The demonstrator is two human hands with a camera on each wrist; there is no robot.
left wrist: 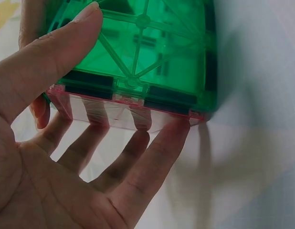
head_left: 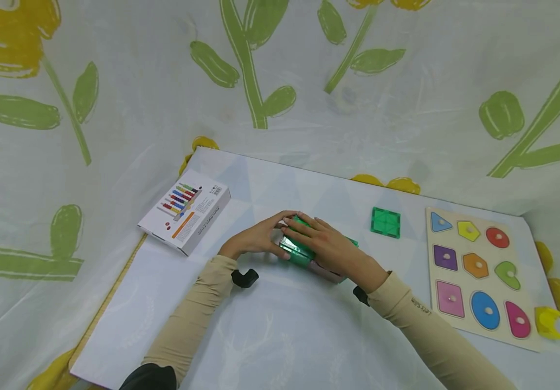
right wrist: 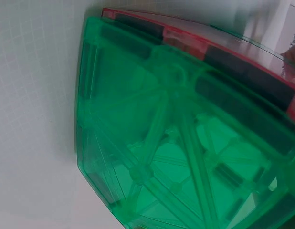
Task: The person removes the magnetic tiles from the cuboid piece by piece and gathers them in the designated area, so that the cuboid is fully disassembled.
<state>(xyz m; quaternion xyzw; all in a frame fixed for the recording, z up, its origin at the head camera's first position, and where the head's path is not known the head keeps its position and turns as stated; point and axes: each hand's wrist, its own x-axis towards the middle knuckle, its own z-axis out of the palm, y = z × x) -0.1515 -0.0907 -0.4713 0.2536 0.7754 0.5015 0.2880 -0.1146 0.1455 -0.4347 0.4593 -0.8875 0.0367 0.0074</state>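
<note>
Bracing the green tile block point(head_left: 295, 249) with the left grip point(head_left: 258, 236), clamped on its nine-o'clock side, press evenly from three o'clock; whether the right grip point(head_left: 329, 247) clamps, I cannot tell.

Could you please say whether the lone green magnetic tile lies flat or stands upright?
Flat: the lone green magnetic tile shows its whole face upward on the table.

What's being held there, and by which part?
A green box: the left hand holds it at one end, thumb on a green face, fingers on a pink one. The right hand lies over it; its grip is unclear.
</note>
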